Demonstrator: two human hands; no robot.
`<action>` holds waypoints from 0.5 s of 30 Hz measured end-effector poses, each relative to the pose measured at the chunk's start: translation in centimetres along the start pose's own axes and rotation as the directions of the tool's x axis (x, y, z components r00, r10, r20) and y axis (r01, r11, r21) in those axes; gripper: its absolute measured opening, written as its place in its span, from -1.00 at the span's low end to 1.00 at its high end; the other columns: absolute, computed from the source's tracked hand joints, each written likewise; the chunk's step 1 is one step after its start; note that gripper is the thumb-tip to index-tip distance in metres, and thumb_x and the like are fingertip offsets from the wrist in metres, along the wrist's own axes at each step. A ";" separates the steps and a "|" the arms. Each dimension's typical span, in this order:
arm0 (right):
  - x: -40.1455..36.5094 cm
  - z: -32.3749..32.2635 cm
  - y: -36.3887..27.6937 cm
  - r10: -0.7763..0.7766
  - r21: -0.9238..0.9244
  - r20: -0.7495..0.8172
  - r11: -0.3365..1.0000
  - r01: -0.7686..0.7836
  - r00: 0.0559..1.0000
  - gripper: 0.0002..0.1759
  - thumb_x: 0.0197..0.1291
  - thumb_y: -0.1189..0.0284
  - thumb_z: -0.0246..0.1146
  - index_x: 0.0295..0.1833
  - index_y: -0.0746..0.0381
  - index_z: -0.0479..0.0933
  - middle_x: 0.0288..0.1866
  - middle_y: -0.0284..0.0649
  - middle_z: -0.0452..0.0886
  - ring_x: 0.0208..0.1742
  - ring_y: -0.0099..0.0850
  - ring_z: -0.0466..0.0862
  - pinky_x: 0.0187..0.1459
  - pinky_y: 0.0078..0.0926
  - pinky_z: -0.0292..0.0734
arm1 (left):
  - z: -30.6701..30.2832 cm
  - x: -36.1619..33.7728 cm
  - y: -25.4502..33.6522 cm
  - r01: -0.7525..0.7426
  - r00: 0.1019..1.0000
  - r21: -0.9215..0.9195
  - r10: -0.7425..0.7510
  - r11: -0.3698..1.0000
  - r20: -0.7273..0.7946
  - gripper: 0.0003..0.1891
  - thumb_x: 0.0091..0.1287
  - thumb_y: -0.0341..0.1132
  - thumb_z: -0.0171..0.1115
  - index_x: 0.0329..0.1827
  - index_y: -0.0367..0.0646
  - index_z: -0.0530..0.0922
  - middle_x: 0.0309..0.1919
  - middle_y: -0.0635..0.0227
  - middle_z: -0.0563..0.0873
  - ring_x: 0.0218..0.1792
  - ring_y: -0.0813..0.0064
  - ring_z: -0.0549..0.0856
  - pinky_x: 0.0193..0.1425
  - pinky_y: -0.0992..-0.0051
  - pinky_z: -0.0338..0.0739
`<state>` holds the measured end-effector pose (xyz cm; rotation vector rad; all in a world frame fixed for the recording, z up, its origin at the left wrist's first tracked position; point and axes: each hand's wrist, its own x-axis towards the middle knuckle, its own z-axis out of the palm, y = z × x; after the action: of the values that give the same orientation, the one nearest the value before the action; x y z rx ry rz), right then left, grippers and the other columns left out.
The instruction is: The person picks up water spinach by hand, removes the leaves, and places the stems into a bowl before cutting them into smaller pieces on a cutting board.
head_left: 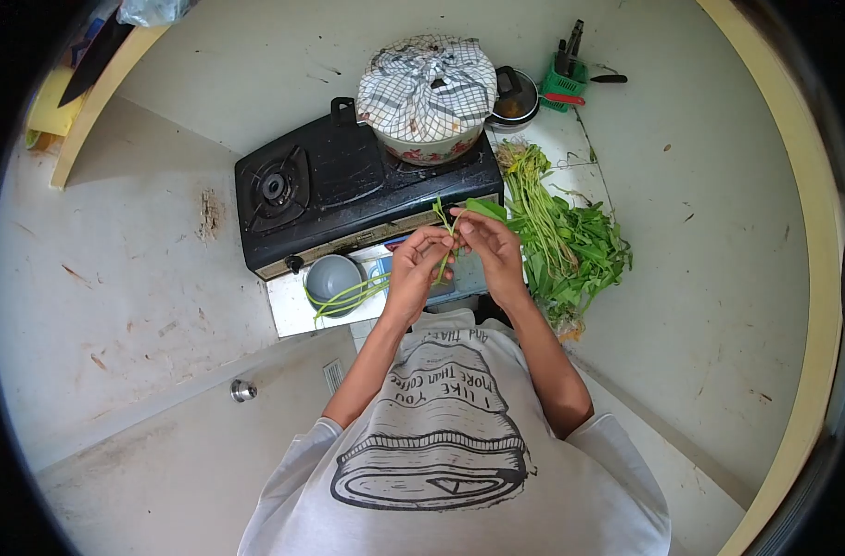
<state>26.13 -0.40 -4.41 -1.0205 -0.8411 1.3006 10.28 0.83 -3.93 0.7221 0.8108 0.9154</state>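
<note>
Currently; left hand point(420, 263) pinching green stems point(355, 295); right hand point(493, 248) pinching likewise; lower lengths over grey bowl point(334, 272)

A kitchen, with a gas stove point(343, 183), a cloth-covered pot point(428, 150) and leafy greens point(584, 246).

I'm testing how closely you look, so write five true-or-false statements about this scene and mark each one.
1. The left hand and right hand both pinch green stems. True.
2. The pot stands on the left burner. False: it stands at the right side of the stove.
3. Some stems reach over the grey bowl. True.
4. The cloth over the pot is plain red. False: it is checked, white with dark lines.
5. Leafy greens lie to the right of both hands. True.
</note>
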 end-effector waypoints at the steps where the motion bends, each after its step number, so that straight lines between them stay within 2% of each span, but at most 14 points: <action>1: 0.0 0.2 -0.5 -0.057 -0.001 -0.007 0.998 0.057 0.998 -0.69 0.51 0.28 0.34 0.17 0.26 0.70 -0.08 -0.35 0.73 -0.11 -0.61 0.61 -0.08 -0.58 0.46 | 0.2 0.0 0.0 0.010 1.000 0.007 -0.010 1.000 0.013 -0.86 0.56 -0.35 0.29 0.09 -0.15 0.63 -0.07 0.43 0.73 -0.19 0.63 0.63 -0.18 0.57 0.55; 4: -0.4 0.0 -2.5 -0.028 -0.205 -0.063 0.979 0.015 0.998 -0.76 0.51 0.32 0.35 0.08 0.26 0.72 -0.08 -0.36 0.74 -0.09 -0.61 0.62 -0.03 -0.58 0.47 | 1.1 0.1 0.7 0.035 0.999 -0.034 -0.034 0.999 0.029 -0.87 0.58 -0.36 0.24 0.09 -0.13 0.62 -0.09 0.44 0.71 -0.17 0.63 0.63 -0.18 0.54 0.55; 7: -0.9 0.2 -2.1 -0.202 -0.231 -0.107 0.957 0.173 0.974 -0.82 0.48 0.39 0.37 0.00 0.29 0.72 -0.09 -0.33 0.72 -0.08 -0.58 0.64 0.02 -0.57 0.49 | 1.6 0.5 1.0 0.048 0.998 -0.099 -0.045 0.994 0.035 -0.87 0.59 -0.35 0.23 0.09 -0.13 0.61 -0.09 0.44 0.71 -0.15 0.64 0.64 -0.16 0.55 0.58; 10: -1.8 0.3 -2.7 -0.288 -0.307 -0.110 0.920 0.243 0.951 -0.84 0.45 0.44 0.38 -0.01 0.32 0.71 -0.09 -0.29 0.71 -0.06 -0.54 0.65 0.07 -0.55 0.50 | 2.0 0.9 1.0 0.073 0.997 -0.157 -0.067 0.985 0.043 -0.87 0.58 -0.33 0.27 0.09 -0.12 0.63 -0.07 0.48 0.72 -0.14 0.68 0.62 -0.11 0.55 0.61; 13: -2.4 0.3 -1.9 -0.371 -0.219 -0.154 0.917 0.335 0.916 -0.86 0.45 0.47 0.37 -0.04 0.34 0.70 -0.08 -0.26 0.69 -0.06 -0.53 0.65 0.06 -0.56 0.50 | 2.8 1.2 1.2 0.111 0.992 -0.172 -0.100 0.979 0.071 -0.87 0.57 -0.33 0.27 0.08 -0.11 0.63 -0.08 0.49 0.71 -0.15 0.69 0.62 -0.07 0.55 0.63; 15: -3.0 0.1 -2.5 -0.374 -0.296 -0.167 0.902 0.315 0.912 -0.88 0.42 0.55 0.37 0.00 0.35 0.68 -0.07 -0.24 0.68 -0.03 -0.52 0.66 0.09 -0.55 0.51 | 3.0 1.5 1.2 0.123 0.992 -0.176 -0.115 0.977 0.055 -0.87 0.59 -0.35 0.23 0.10 -0.12 0.62 -0.10 0.50 0.70 -0.16 0.68 0.63 -0.11 0.57 0.61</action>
<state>26.64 -3.32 -1.87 -1.1381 -0.9893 0.7686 12.90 2.07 -1.87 0.5295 0.7145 0.8485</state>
